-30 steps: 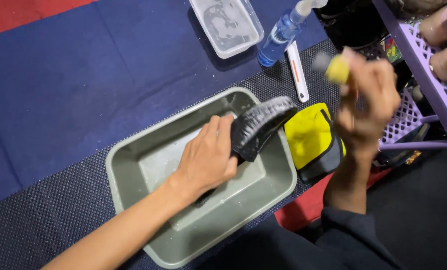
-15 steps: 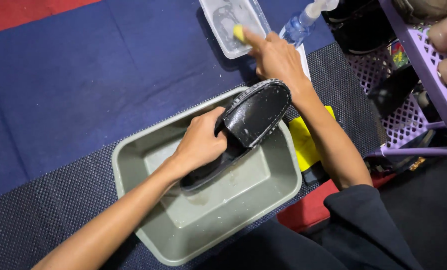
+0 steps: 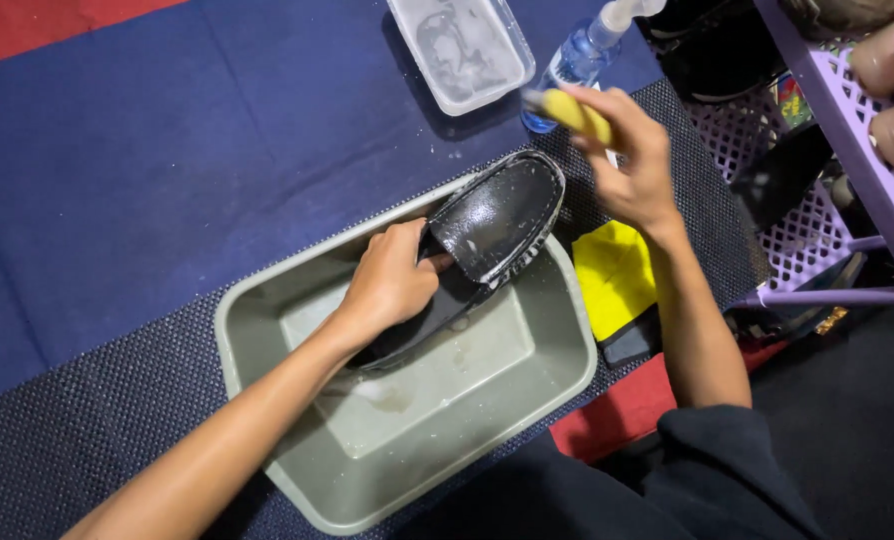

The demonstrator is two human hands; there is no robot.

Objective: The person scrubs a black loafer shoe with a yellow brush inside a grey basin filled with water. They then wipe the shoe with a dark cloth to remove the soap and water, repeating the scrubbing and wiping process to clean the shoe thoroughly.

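Head view: left hand grips shoe; right hand raised, perhaps holding brush.

A home floor used for shoe cleaning: blue mat upper left, purple shoe rack at right, grey wash basin in the centre

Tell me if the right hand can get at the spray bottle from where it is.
Probably yes. The right hand is raised just beside the spray bottle with nothing between them, but its grip is full with a yellow brush, so it could touch the bottle, hardly take it.
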